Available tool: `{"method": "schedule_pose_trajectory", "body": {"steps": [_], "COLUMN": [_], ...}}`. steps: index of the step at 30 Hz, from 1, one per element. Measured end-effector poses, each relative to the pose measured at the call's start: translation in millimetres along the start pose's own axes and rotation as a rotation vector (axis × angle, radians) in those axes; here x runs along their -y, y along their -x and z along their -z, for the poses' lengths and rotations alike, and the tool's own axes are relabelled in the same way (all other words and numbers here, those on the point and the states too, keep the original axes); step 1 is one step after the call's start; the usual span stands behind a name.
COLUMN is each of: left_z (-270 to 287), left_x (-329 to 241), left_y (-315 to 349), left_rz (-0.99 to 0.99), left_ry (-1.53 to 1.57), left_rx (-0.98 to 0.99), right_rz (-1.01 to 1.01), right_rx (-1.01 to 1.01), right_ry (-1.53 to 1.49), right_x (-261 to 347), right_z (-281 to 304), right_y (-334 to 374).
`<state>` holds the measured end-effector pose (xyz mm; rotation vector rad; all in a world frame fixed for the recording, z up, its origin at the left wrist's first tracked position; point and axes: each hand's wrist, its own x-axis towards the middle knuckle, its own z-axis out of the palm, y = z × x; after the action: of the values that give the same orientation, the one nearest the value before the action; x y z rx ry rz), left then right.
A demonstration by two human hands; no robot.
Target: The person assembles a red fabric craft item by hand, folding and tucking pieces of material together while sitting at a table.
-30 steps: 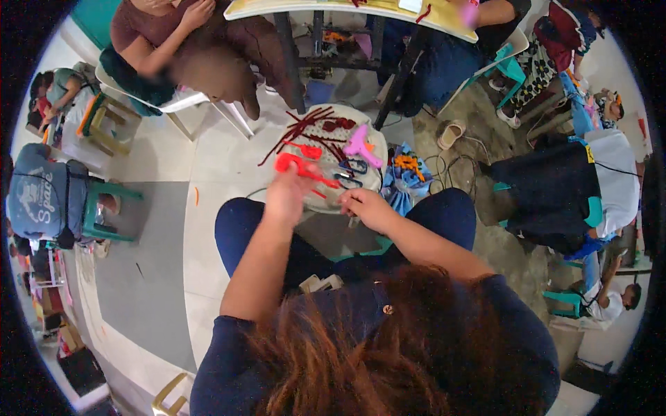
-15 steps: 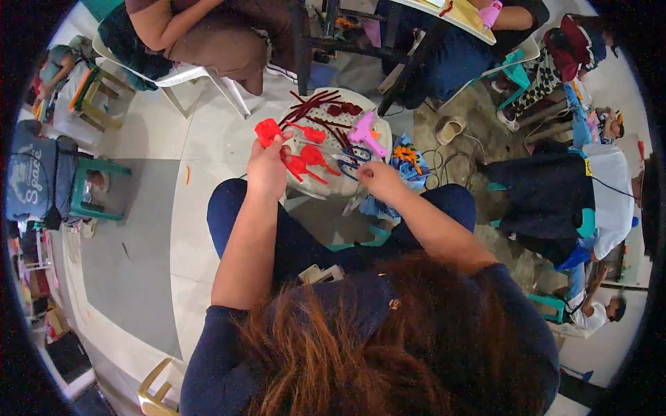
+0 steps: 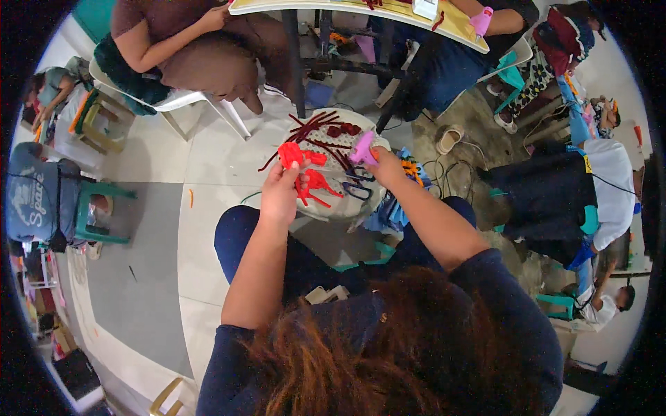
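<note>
While your left hand (image 3: 280,194) pinches a red piece (image 3: 290,153) over the stool's (image 3: 340,210) left side and your right hand (image 3: 390,168) grips the pink glue gun (image 3: 362,147) at its right, other red pieces (image 3: 319,183) appear formed, the maroon sticks (image 3: 312,127) apparently unjoined, upon it.

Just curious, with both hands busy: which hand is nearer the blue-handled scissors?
Right. The right hand is just beyond the scissors, to their right; the left hand is farther off, leftward.

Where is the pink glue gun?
In the head view, the pink glue gun is in the right hand, over the right side of the white stool.
</note>
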<state>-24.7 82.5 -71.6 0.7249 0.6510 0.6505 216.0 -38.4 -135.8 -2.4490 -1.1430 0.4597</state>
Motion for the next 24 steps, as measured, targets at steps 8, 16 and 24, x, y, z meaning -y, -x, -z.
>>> {"method": "schedule_pose_trajectory", "body": {"steps": [8,16,24], "left_z": [-5,-11,-16], "left_x": [2,6,8], "left_y": [-1,0,-1], "left_rz": [0.001,0.026,0.054], "left_ry": [-0.004,-0.012,-0.038], "left_rx": [0.012,0.011,0.014], "right_rz": [-0.03,-0.096,-0.224], "right_rx": [-0.107,0.114,0.094], "right_ry": [-0.59,-1.326,-1.309], "right_x": [-22,-31,-22], "right_z": [35,95,88], "right_y": [6,57,56]}}
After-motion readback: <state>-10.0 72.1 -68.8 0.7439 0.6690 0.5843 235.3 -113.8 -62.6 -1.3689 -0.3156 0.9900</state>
